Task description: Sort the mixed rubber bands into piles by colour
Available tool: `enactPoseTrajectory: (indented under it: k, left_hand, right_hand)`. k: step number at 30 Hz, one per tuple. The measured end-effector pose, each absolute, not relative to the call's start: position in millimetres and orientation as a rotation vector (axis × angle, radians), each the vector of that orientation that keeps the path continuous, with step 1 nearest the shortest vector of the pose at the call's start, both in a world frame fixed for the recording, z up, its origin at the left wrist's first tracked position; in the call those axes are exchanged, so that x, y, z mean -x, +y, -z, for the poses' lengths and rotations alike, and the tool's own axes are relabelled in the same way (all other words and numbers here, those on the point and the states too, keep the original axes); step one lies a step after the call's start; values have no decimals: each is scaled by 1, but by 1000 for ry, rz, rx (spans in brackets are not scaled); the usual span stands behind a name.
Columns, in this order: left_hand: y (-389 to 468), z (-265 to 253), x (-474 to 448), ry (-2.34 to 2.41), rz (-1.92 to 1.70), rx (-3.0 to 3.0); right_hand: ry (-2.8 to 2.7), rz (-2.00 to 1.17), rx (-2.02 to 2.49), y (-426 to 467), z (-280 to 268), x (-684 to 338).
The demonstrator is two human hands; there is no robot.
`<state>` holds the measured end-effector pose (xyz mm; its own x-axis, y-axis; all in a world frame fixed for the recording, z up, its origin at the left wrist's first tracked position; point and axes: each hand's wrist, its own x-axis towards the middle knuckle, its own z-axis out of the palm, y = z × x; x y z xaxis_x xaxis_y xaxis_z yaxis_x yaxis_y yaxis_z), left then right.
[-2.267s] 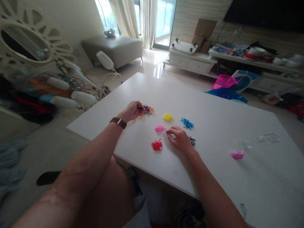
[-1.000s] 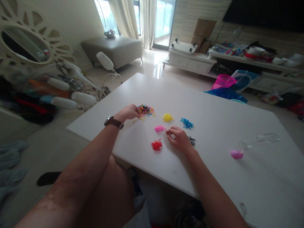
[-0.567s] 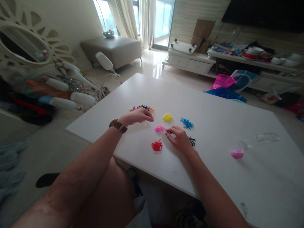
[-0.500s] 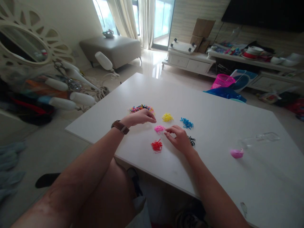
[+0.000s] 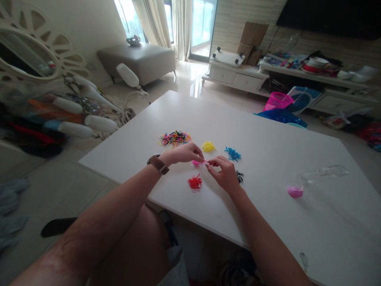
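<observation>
My left hand (image 5: 187,153), with a brown watch on its wrist, reaches over the pile of pink rubber bands (image 5: 195,163). Its thumb and fingertips are pinched on a bit of pink at the pile's right side. From the right, my right hand (image 5: 224,172) meets it, fingertips closed on the same pink rubber band. The fingers partly cover the pink pile. Red rubber bands (image 5: 195,183) lie nearer to me, yellow ones (image 5: 208,146) just beyond. Blue rubber bands (image 5: 233,153) and partly hidden black ones (image 5: 239,176) lie beyond and beside my right hand. A mixed-colour heap (image 5: 175,138) spreads behind my left hand.
The white table (image 5: 262,214) carries a pink object (image 5: 295,192) and a clear plastic container (image 5: 324,173) at right. A lamp with white shades (image 5: 101,124) stands close to the table's left edge. Beyond the table are a pink basket (image 5: 278,101) and a low cabinet (image 5: 235,77).
My left hand has moved right and slightly nearer, from beside the mixed heap to the pink pile, and now meets my right hand's fingertips. The right hand has barely moved.
</observation>
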<state>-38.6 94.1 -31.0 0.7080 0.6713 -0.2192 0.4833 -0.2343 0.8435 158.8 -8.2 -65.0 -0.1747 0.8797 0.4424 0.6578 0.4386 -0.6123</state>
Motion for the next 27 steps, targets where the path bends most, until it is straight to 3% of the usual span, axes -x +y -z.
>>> enactPoseTrajectory:
  k: [27]
  left_hand:
    - [99,9,57,890,-299,-1803]
  right_hand:
    - [-1334,-814,1366,6,74,-173]
